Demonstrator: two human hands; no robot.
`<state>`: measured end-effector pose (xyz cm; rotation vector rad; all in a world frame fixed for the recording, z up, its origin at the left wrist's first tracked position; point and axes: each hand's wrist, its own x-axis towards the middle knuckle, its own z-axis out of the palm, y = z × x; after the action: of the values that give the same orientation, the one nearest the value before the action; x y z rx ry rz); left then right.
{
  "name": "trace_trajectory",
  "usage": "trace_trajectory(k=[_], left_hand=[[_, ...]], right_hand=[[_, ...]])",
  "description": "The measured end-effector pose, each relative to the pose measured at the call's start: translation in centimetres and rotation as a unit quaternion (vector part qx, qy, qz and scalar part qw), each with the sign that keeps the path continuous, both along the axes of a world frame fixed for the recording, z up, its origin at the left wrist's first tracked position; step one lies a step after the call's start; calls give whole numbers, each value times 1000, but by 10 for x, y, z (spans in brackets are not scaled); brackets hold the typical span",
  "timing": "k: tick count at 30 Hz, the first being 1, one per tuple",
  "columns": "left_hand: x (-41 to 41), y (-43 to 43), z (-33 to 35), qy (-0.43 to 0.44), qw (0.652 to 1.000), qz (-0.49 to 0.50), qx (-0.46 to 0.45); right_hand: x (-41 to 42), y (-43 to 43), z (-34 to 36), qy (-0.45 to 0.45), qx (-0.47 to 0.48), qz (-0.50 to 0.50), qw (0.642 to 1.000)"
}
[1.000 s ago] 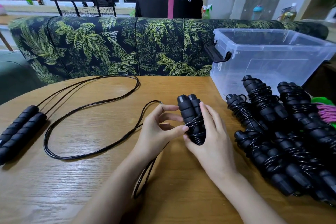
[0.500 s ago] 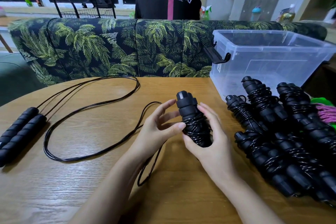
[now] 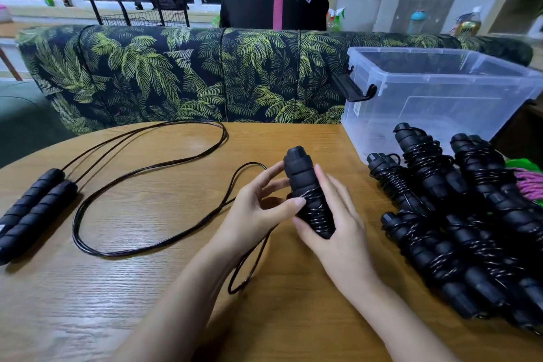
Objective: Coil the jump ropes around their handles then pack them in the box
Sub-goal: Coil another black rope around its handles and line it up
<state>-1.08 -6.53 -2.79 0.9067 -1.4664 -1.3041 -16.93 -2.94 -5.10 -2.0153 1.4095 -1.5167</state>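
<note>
Head view: right hand [image 3: 338, 232] cups the handle pair [image 3: 305, 185], fingers curled round it; it stands tilted near upright, mid-table [image 3: 117, 303]. Left hand [image 3: 258, 214] pinches the same pair, thumb on the wrapped turns. Loose cord [image 3: 249, 267] loops toward the near edge. Uncoiled rope [image 3: 147, 170] lies left, handles by the left edge. Coiled pile [image 3: 470, 229] sits right, just before the open clear box [image 3: 440, 103] at the far-right corner. Bare wood near-left.

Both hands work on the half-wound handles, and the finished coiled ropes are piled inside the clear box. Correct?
No. The head view shows the coiled ropes piled on the table in front of the clear box, not inside it; the rest holds.
</note>
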Motion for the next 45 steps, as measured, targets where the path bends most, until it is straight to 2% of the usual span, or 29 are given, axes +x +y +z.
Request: trace_trajectory(k=[3,8,14,16,19,21,25,30,34,37,40,43,45], left_hand=[[0,1,2,5,1000,-12,5],[-5,3,3,10,999,36,-23],[-1,4,4,-23,999,10,-32],[-3,4,3,-29,998,27,-39],[-5,6,5,-41,997,47,-44],[-4,6,5,-46,997,41,-41],[-1,5,6,-50,998,37,-31],[-6,8,5,-35,996,77,-22],[-3,6,6,-42,997,57,-18],[-1,6,6,-36,997,64,-27],[-1,6,5,-20,997,76,-21],[-2,7,7,-12,998,68,-4],[-1,7,8,-2,998,67,11]], right_hand=[[-2,1,-1,-10,2,11,1000],[1,2,-2,107,-15,-66,992],[-3,0,1,32,-8,-32,999],[0,1,1,69,0,-58,996],[4,3,2,171,-16,-135,976],[3,2,2,181,-32,-144,972],[-2,1,0,143,-12,-115,983],[7,4,5,234,42,-167,957],[4,2,4,182,11,-166,969],[-1,1,3,75,75,-91,990],[0,4,5,2,102,-49,994],[1,5,8,-14,116,-36,992],[1,5,7,8,123,-33,992]])
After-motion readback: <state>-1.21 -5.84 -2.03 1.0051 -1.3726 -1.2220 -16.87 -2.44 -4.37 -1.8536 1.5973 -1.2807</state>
